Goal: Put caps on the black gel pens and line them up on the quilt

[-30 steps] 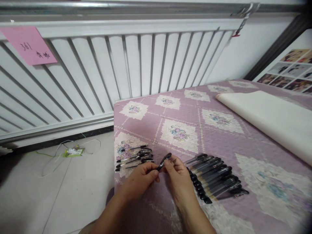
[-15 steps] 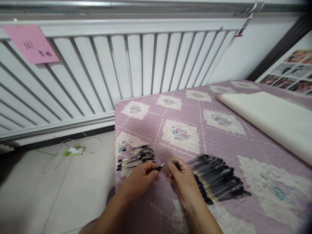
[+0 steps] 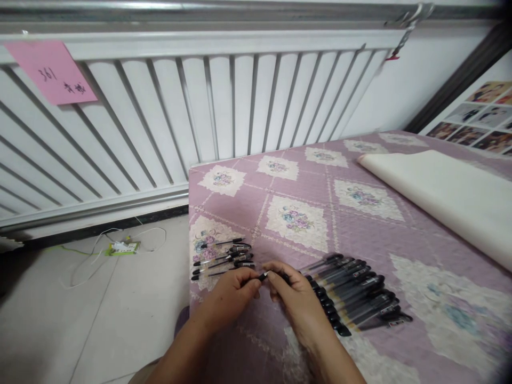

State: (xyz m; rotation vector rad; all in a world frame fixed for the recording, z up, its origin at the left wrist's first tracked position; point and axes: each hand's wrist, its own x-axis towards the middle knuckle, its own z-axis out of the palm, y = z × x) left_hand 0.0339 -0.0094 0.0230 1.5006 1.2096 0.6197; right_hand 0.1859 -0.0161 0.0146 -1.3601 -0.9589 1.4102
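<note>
My left hand (image 3: 238, 285) is closed in a pinch around the dark barrel of a pen (image 3: 262, 276), whose tip points right. My right hand (image 3: 290, 282) has come up against that tip, its thumb and fingers closed there. A small black piece (image 3: 285, 278), perhaps a pen cap, shows behind the right thumb, mostly hidden. Several pens with clear barrels and black ends (image 3: 236, 255) lie loosely left of my hands. To the right, a row of capped black pens (image 3: 356, 290) lies side by side, partly behind my right wrist.
A purple floral cloth (image 3: 296, 186) covers the surface under the pens. A folded cream sheet (image 3: 444, 192) lies at the right. Behind stands a white radiator (image 3: 224, 106) with a pink note (image 3: 52, 74). On the floor at left is a power strip (image 3: 122, 248) with cables.
My right hand has moved left, closing the gap to the pen tip, and its fingers now meet it. The left hand stays nearly still. Both groups of pens lie as before.
</note>
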